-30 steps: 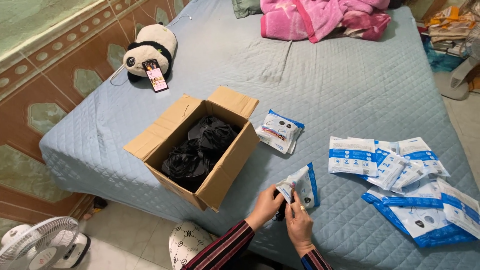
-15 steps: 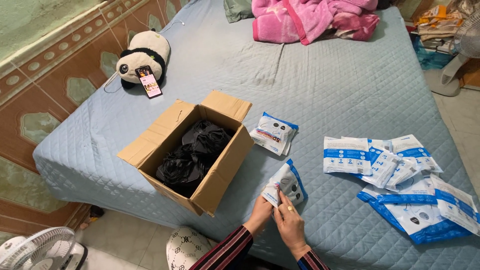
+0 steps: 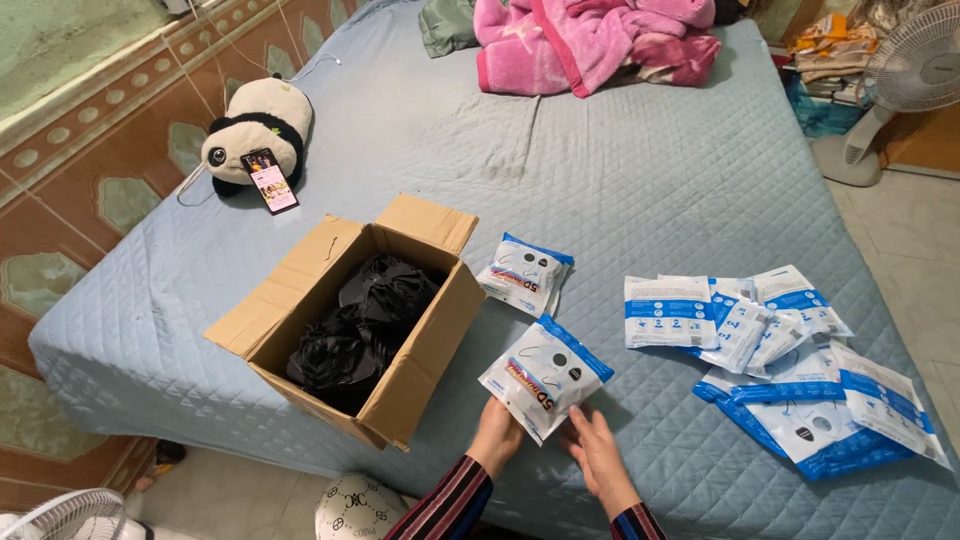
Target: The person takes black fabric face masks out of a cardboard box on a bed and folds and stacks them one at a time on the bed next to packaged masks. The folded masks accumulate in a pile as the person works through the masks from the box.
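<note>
A bed [image 3: 620, 170] with a pale blue quilt fills the view. A pink blanket [image 3: 590, 40] is heaped at its far end. An open carton [image 3: 420, 370] near the front edge holds black items [image 3: 365, 325]. A loose pile of blue-and-white packs [image 3: 780, 350] lies well apart to the right. A toy panda [image 3: 255, 130] sits by the wall with a phone [image 3: 272, 182] leaning on it. A second pack [image 3: 525, 275] lies just beside the carton. Between carton and pile, a pack [image 3: 545, 375] rests on the quilt: the left hand [image 3: 497, 435] grips its near corner, the right hand [image 3: 597, 455] touches its near edge, fingers spread.
</note>
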